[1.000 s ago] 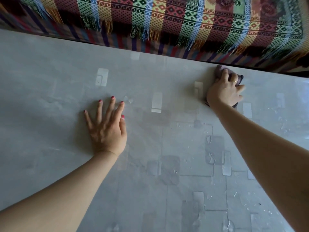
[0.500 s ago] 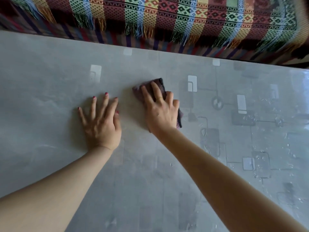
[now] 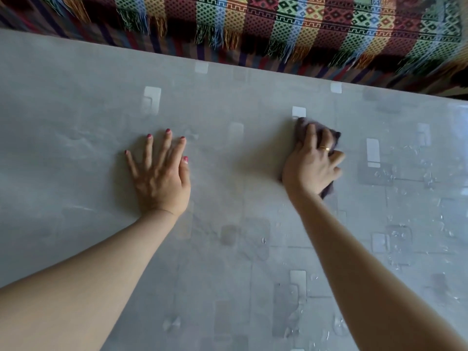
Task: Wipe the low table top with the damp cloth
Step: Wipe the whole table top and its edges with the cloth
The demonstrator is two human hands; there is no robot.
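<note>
— So, how will the damp cloth (image 3: 326, 134) handle?

— From the head camera it looks soft and light, a dark purplish rag bunched into a wad. I'd judge it limp, with no stiffness of its own, so it goes wherever the palm drives it. Damp, it should drag a little on the smooth top and not skate.

— Where is it, and where to take hold?

— Under the right hand (image 3: 311, 165), flat against the table (image 3: 76, 102). The fingers curl over the top of the wad and grip it, with cloth showing beyond the fingertips and below the heel of the hand. Holding it from above like that, with weight pressed down through the palm, seems the sensible grasp.

— And the left hand (image 3: 162, 178)?

— Spread flat on the table well off to the side of the cloth, fingers straight, holding nothing; I'd say it braces the body.

— The surface?

— Grey, glossy, with pale square patterns. Water beads and streaks lie to the outer side of the right hand and nearer the person.

— The room?

— Beyond both hands, past the far edge, a striped, fringed woven throw (image 3: 304, 29).
</note>
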